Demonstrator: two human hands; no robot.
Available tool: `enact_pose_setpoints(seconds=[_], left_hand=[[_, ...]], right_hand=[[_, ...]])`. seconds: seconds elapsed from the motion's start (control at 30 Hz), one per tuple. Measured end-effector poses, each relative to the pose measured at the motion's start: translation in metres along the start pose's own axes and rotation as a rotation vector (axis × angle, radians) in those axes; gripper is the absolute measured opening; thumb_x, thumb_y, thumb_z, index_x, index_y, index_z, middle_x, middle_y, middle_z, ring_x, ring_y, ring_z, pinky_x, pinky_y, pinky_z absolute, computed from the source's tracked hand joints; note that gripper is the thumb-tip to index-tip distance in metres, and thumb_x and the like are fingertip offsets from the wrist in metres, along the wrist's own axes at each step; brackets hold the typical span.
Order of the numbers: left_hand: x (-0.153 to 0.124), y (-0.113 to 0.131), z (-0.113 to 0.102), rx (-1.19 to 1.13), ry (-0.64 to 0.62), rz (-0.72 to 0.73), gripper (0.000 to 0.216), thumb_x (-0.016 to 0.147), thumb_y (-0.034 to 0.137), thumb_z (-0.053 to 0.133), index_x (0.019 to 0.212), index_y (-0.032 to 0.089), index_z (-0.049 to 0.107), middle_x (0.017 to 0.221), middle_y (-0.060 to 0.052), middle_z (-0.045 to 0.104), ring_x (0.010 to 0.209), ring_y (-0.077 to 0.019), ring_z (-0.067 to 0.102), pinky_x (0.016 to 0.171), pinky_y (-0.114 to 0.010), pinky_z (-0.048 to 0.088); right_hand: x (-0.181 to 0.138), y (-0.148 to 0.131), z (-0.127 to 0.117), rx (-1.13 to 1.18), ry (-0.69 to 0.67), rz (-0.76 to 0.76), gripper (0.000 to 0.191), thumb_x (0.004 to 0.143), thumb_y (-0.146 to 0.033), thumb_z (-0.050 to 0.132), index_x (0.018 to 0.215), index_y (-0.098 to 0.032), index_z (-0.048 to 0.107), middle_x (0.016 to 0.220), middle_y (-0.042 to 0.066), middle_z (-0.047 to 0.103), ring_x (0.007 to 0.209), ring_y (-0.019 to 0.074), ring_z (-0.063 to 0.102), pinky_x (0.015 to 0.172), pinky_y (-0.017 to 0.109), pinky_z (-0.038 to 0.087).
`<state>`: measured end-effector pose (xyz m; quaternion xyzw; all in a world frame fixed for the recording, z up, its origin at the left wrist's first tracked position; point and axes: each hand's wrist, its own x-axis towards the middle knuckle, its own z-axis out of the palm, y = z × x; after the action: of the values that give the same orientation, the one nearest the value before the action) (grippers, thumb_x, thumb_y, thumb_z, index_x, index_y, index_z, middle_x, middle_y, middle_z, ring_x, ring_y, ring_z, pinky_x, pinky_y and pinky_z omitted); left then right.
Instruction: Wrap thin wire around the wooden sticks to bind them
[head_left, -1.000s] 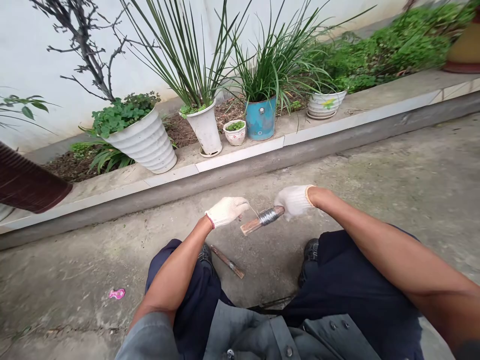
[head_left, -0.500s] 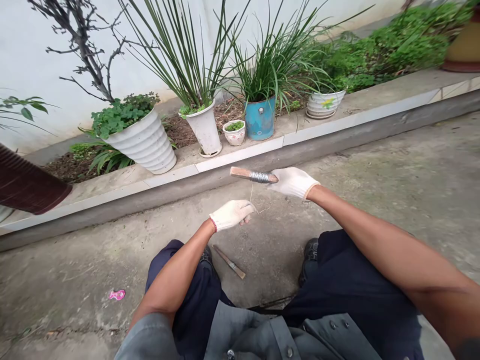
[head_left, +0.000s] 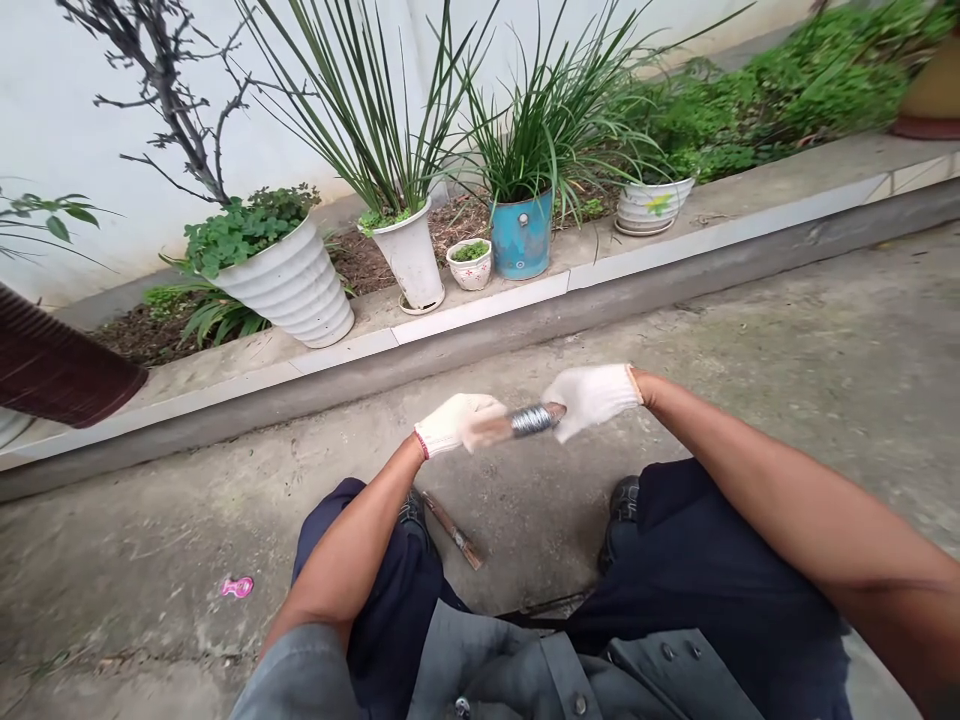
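Observation:
A short wooden stick wound with silvery wire [head_left: 532, 421] spans the gap between my two gloved hands. My right hand [head_left: 594, 397], in a white knit glove, has its fingers and thumb closed around the stick's right end. My left hand [head_left: 459, 422], also in a white glove, is at the other end, fingers bent against the bare wood and smeared by motion. Whether it also pinches a loose wire end cannot be made out. Below the left hand, by my left shoe, a thin brownish tool with a flared end [head_left: 454, 533] lies on the concrete, its kind unclear.
A low tiled ledge [head_left: 480, 311] runs across ahead, bearing a large white ribbed pot [head_left: 289, 285], a tall white pot [head_left: 411, 258], a tiny pot [head_left: 471, 270], a blue pot [head_left: 520, 240] and a white bowl [head_left: 654, 205]. A pink object [head_left: 238, 587] lies at lower left.
My right hand has lowered the wire-wound stick toward me. Its bare end has met my left hand, which earlier pinched a thin strand apart from it. That strand is no longer distinct.

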<state>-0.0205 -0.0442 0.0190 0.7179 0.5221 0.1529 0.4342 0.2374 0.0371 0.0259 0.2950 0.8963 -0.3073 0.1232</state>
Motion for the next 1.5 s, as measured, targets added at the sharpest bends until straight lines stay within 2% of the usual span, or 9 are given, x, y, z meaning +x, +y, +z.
enact_pose_setpoints(seconds=[0.13, 0.27, 0.43, 0.57, 0.7, 0.97, 1.1, 1.3, 1.5], left_hand=[[0.002, 0.002, 0.004, -0.134, 0.041, -0.069, 0.039, 0.098, 0.048, 0.046, 0.094, 0.014, 0.065, 0.076, -0.003, 0.068, 0.058, -0.0118, 0.061, 0.059, -0.024, 0.049], [-0.001, 0.006, 0.006, 0.000, -0.013, -0.068, 0.032, 0.097, 0.041, 0.045, 0.093, 0.017, 0.065, 0.073, 0.000, 0.066, 0.056, -0.0113, 0.060, 0.057, -0.023, 0.047], [-0.004, 0.007, 0.000, 0.178, -0.019, -0.068, 0.035, 0.097, 0.042, 0.044, 0.098, 0.018, 0.070, 0.070, 0.002, 0.066, 0.055, -0.0125, 0.058, 0.057, -0.024, 0.043], [-0.005, 0.007, -0.006, 0.264, -0.009, -0.053, 0.033, 0.095, 0.040, 0.047, 0.091, 0.019, 0.073, 0.066, 0.002, 0.064, 0.059, -0.0132, 0.058, 0.058, -0.024, 0.041], [-0.006, 0.007, -0.006, 0.193, -0.020, -0.023, 0.033, 0.094, 0.043, 0.053, 0.089, 0.017, 0.072, 0.068, 0.002, 0.066, 0.060, -0.0129, 0.058, 0.059, -0.023, 0.043], [-0.007, 0.016, -0.007, 0.060, 0.057, -0.060, 0.041, 0.100, 0.048, 0.041, 0.090, 0.017, 0.066, 0.071, 0.000, 0.066, 0.057, -0.0122, 0.060, 0.060, -0.023, 0.045], [-0.008, 0.014, -0.001, 0.161, -0.018, -0.099, 0.038, 0.099, 0.047, 0.042, 0.088, 0.019, 0.065, 0.069, 0.002, 0.066, 0.054, -0.0132, 0.058, 0.059, -0.025, 0.042], [-0.004, 0.003, -0.003, 0.406, -0.007, -0.024, 0.035, 0.099, 0.035, 0.042, 0.077, 0.020, 0.065, 0.066, 0.000, 0.064, 0.061, -0.0166, 0.057, 0.063, -0.027, 0.037], [-0.004, 0.004, -0.007, 0.367, -0.026, -0.020, 0.032, 0.097, 0.037, 0.048, 0.081, 0.021, 0.070, 0.067, 0.002, 0.065, 0.064, -0.0157, 0.058, 0.063, -0.026, 0.039]], right_hand=[[0.003, -0.004, -0.014, 0.199, 0.309, 0.171, 0.035, 0.076, -0.053, 0.066, 0.083, -0.019, 0.063, 0.068, -0.001, 0.060, 0.061, 0.0128, 0.049, 0.056, 0.025, 0.032], [0.014, 0.002, -0.019, 0.057, 0.406, 0.343, 0.031, 0.081, -0.048, 0.059, 0.090, -0.019, 0.068, 0.077, 0.007, 0.069, 0.069, 0.0183, 0.059, 0.062, 0.027, 0.037], [0.019, 0.012, -0.003, -0.294, 0.123, 0.467, 0.023, 0.069, -0.026, 0.066, 0.089, -0.018, 0.073, 0.083, 0.014, 0.071, 0.073, 0.0247, 0.065, 0.066, 0.033, 0.041], [0.013, 0.011, 0.011, -0.274, -0.169, 0.146, 0.014, 0.062, -0.028, 0.070, 0.072, -0.018, 0.067, 0.064, 0.004, 0.061, 0.060, 0.0178, 0.056, 0.059, 0.029, 0.036], [0.002, 0.005, 0.006, -0.018, -0.243, -0.053, 0.025, 0.064, -0.041, 0.074, 0.072, -0.019, 0.064, 0.060, -0.003, 0.056, 0.057, 0.0119, 0.050, 0.056, 0.025, 0.031], [-0.003, -0.015, -0.019, 0.476, 0.390, 0.145, 0.031, 0.077, -0.047, 0.068, 0.089, -0.019, 0.066, 0.078, 0.003, 0.069, 0.066, 0.0138, 0.058, 0.059, 0.023, 0.038], [0.012, -0.009, -0.018, 0.217, 0.454, 0.336, 0.035, 0.085, -0.051, 0.060, 0.093, -0.018, 0.067, 0.081, 0.009, 0.072, 0.070, 0.0185, 0.064, 0.062, 0.026, 0.041], [0.022, 0.001, -0.003, -0.284, 0.183, 0.524, 0.028, 0.076, -0.025, 0.065, 0.099, -0.016, 0.077, 0.095, 0.019, 0.074, 0.087, 0.0308, 0.070, 0.074, 0.037, 0.046], [0.006, -0.001, 0.008, -0.227, -0.169, 0.133, 0.012, 0.062, -0.026, 0.075, 0.069, -0.019, 0.069, 0.061, 0.001, 0.061, 0.061, 0.0171, 0.058, 0.061, 0.029, 0.038]])
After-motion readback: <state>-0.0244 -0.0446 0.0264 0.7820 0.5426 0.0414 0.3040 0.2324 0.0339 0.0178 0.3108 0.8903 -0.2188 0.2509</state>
